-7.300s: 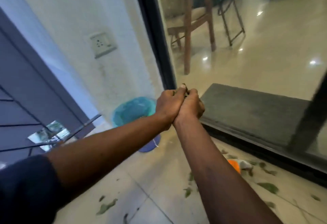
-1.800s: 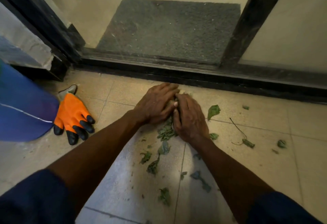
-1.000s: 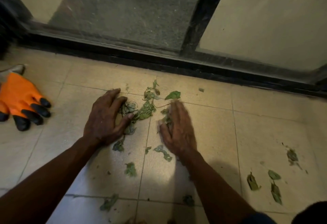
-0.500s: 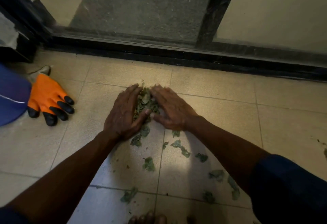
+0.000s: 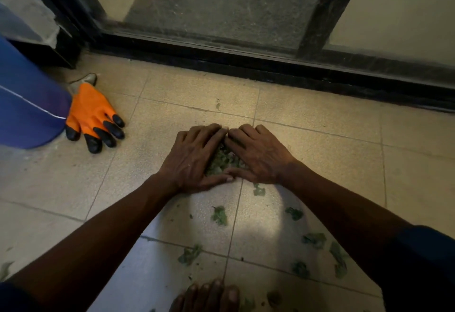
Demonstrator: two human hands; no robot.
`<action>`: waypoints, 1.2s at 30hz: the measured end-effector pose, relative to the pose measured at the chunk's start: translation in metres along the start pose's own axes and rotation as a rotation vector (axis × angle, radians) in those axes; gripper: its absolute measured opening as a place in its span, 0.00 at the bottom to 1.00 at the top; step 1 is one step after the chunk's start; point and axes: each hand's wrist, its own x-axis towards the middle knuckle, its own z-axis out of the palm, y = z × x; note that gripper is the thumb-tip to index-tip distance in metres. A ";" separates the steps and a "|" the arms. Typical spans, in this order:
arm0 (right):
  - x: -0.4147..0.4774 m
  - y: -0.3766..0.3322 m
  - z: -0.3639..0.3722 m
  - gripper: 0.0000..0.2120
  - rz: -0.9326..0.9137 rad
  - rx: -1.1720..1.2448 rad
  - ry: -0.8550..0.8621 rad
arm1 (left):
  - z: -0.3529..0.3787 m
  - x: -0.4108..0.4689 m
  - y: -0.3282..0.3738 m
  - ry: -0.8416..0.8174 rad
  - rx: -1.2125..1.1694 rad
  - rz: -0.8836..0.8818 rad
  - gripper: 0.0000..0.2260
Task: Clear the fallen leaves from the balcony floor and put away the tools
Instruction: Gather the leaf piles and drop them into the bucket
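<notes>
Speckled beige floor tiles (image 5: 320, 164) look matt and gritty, with thin grout lines. The glove (image 5: 91, 112) shows orange fabric with black rubbery fingertips. The blue bucket (image 5: 27, 112) is smooth plastic. The mat (image 5: 221, 8) looks coarse behind dusty glass, and the door frame (image 5: 246, 65) is dark and dull.

Home balcony: tiled floor (image 5: 320, 154), sliding door (image 5: 246, 50)
</notes>
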 end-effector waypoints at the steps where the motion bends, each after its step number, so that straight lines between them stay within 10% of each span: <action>1: 0.004 0.001 0.000 0.33 0.003 0.008 0.027 | 0.000 0.008 -0.001 0.023 0.000 0.019 0.45; 9: -0.001 -0.001 0.008 0.18 -0.030 0.102 0.170 | 0.004 0.012 0.003 0.096 0.000 0.153 0.18; 17: 0.004 -0.006 0.009 0.17 0.218 0.161 0.209 | -0.005 0.028 0.005 -0.049 -0.056 0.012 0.11; 21: 0.018 -0.028 -0.003 0.21 0.680 0.736 0.391 | -0.016 0.023 0.009 0.122 -0.282 -0.131 0.10; 27: 0.058 -0.077 -0.027 0.17 1.209 2.274 0.589 | -0.044 0.003 0.017 0.274 -0.513 -0.279 0.14; 36: 0.095 -0.141 -0.058 0.17 1.171 2.684 0.626 | -0.084 -0.037 0.017 0.516 -0.679 -0.514 0.07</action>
